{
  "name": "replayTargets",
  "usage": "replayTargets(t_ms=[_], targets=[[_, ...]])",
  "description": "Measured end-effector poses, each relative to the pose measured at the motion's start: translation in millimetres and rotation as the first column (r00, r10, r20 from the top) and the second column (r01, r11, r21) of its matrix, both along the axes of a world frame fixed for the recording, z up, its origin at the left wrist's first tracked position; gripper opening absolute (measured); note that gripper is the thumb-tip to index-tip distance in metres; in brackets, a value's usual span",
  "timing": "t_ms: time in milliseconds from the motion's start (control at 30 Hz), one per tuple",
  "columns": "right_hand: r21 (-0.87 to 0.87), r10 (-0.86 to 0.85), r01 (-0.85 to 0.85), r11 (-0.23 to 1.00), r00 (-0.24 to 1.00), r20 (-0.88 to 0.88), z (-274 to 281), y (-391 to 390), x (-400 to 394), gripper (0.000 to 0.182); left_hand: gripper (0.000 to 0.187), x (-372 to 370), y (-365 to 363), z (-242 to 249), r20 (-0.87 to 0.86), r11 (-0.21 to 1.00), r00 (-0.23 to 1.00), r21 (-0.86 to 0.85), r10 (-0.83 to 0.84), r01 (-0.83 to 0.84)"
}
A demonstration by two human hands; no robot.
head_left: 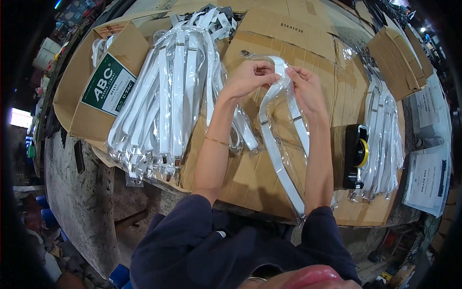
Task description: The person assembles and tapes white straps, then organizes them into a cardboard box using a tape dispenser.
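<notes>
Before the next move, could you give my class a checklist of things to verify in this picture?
1. Left hand on the wrapped white strap: ok, near its upper end.
2. Right hand on the same strap: ok.
3. Tape dispenser clear of both hands: ok.
4. ABC carton closed: not ok, its top is open.
5. Clear wrapper fully sealed: cannot tell.

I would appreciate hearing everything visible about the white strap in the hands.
The flat white strap looks fabric-like, with clear plastic around it. It bends near the left hand and right hand, which pinch it. Two lengths run down the picture over cardboard, each with a metallic-looking slider; the right forearm partly hides one.
</notes>
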State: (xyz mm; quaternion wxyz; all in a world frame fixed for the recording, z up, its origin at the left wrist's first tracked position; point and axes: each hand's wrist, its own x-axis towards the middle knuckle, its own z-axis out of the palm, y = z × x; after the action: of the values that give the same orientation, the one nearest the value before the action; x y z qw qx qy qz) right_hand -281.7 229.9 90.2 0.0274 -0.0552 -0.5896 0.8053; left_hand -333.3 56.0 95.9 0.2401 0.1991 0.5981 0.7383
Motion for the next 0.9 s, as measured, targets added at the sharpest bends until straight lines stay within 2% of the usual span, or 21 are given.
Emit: replayTargets(t_ms=[33,100,200,267,400,533,600,667,700,800,900], targets=[[0.011,-0.034,0.034,0.999,0.999,-0.018,0.5,-0.1,0.0,0.019,0.017,0.1,1.1,-0.1,-0.001,1.000,1.000,-0.001,-0.003,0.003],[0.020,-0.068,0.068,0.997,0.997,-0.037,1.6,1.3,0.5,0.019,0.018,0.1,2.2,-2.2,-0.110,0.993,0.994,-0.117,0.002,-0.015],[0.083,-0.029,0.032,0.996,0.999,-0.032,6.5,7.7,4.6,0.018,0.020,-2.4,3.5,-6.3,-0.182,0.989,0.981,-0.117,0.073,-0.095],[0.230,0.035,-0.046,0.972,0.998,0.053,12.6,13.7,7.8,0.018,0.022,-0.9,5.0,-5.3,-0.182,0.986,0.979,-0.118,0.095,-0.118],[0.252,0.073,-0.070,0.965,0.997,0.000,16.8,23.5,9.5,0.018,0.024,9.7,8.0,9.6,-0.163,0.984,0.975,-0.078,0.149,-0.163],[0.298,0.022,0.002,0.954,0.997,-0.076,17.8,28.1,14.9,0.019,0.025,12.7,13.6,11.4,-0.157,0.990,0.983,-0.083,0.101,-0.115],[0.317,-0.016,0.049,0.947,0.994,-0.107,20.0,27.3,18.3,0.019,0.022,15.0,19.9,12.0,0.021,0.992,0.991,-0.004,0.128,-0.128],[0.362,-0.058,0.088,0.928,0.994,-0.094,22.8,27.0,23.2,0.020,0.020,18.1,23.9,11.0,-0.041,0.991,0.992,-0.052,0.118,-0.120],[0.360,-0.064,0.093,0.928,0.994,-0.090,21.5,27.9,25.2,0.020,0.020,19.6,25.4,10.4,-0.107,0.988,0.988,-0.098,0.108,-0.118],[0.331,-0.063,0.087,0.940,0.995,-0.080,16.3,32.6,30.1,0.022,0.019,21.0,28.8,8.9,-0.142,0.988,0.984,-0.097,0.103,-0.117],[0.225,-0.099,0.112,0.968,0.993,-0.071,9.1,29.4,41.6,0.024,0.020,26.3,33.6,8.5,-0.207,0.981,0.971,-0.129,0.119,-0.148]])
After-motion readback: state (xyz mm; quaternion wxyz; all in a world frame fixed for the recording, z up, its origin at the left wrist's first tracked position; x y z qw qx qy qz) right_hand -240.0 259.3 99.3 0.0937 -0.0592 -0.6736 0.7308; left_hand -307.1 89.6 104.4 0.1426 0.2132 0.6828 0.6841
